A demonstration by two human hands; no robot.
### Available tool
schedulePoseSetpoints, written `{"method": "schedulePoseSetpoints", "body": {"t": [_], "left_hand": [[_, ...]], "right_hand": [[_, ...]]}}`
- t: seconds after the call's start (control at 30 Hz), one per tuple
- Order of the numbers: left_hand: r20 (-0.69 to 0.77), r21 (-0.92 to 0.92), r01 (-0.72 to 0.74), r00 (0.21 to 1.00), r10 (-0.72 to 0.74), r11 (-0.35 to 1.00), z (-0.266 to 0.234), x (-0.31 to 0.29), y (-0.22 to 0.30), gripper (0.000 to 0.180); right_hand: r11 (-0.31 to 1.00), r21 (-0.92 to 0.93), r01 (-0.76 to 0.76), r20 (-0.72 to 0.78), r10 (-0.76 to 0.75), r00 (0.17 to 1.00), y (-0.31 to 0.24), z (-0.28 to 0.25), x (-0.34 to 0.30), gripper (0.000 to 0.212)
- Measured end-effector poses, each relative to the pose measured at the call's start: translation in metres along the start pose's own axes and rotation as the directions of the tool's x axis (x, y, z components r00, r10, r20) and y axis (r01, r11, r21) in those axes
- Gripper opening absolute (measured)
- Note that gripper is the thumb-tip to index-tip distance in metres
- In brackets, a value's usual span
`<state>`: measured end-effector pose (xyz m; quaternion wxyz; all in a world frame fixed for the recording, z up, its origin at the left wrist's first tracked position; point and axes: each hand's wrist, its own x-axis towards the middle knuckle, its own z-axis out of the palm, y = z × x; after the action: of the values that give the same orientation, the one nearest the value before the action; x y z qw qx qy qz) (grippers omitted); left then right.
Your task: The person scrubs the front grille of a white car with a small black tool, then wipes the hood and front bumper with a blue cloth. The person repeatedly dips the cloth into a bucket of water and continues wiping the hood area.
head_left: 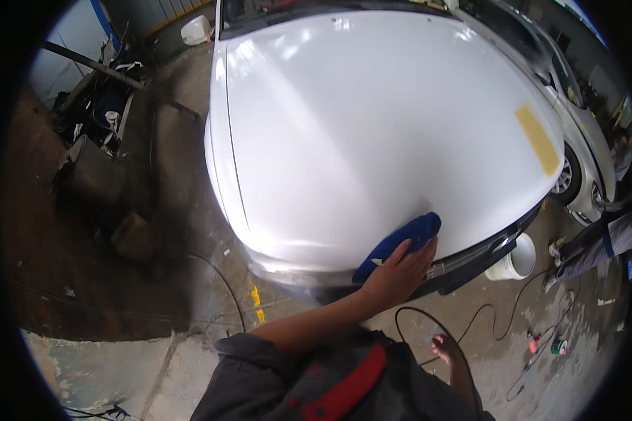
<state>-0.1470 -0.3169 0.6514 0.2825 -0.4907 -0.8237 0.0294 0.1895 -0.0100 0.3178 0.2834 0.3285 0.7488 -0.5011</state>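
My left hand (pixel 399 275) presses a folded blue cloth (pixel 400 242) against the front edge of a white car hood (pixel 344 140). Its fingers lie over the cloth, and the forearm reaches across from the lower left. Down by my right side, my right hand (pixel 444 346) is away from the car with its fingers curled. Whatever it may hold is too small to make out. A black hose (pixel 428 314) loops beside that hand. Glossy reflections run along the hood, and a yellow strip of tape (pixel 538 140) sticks to its right side.
A white bucket (pixel 518 258) stands by the front bumper at right. Another person (pixel 597 245) is beside a second car (pixel 584 133). Cables and a small red tool (pixel 534 344) lie on the floor. Dark scrap parts (pixel 98 168) are piled at left.
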Motion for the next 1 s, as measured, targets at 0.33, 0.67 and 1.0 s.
{"method": "schedulePoseSetpoints", "body": {"t": [0.33,0.67,1.0], "left_hand": [[0.067,-0.477,0.231,0.972,-0.227,0.848,0.07,0.108,-0.257,0.058],[0.304,0.051,0.736,0.632,-0.713,0.675,0.243,0.237,-0.572,0.079],[0.17,-0.182,0.293,0.95,-0.263,0.939,0.291,0.319,-0.512,0.066]], "right_hand": [[0.867,0.415,-0.275,-0.198,0.381,0.903,0.02,0.011,-0.046,0.024],[0.692,0.638,-0.339,-0.196,0.571,0.797,0.004,0.101,-0.167,0.04],[0.905,0.123,-0.408,-0.44,0.418,0.795,-0.031,0.073,-0.161,0.034]]}}
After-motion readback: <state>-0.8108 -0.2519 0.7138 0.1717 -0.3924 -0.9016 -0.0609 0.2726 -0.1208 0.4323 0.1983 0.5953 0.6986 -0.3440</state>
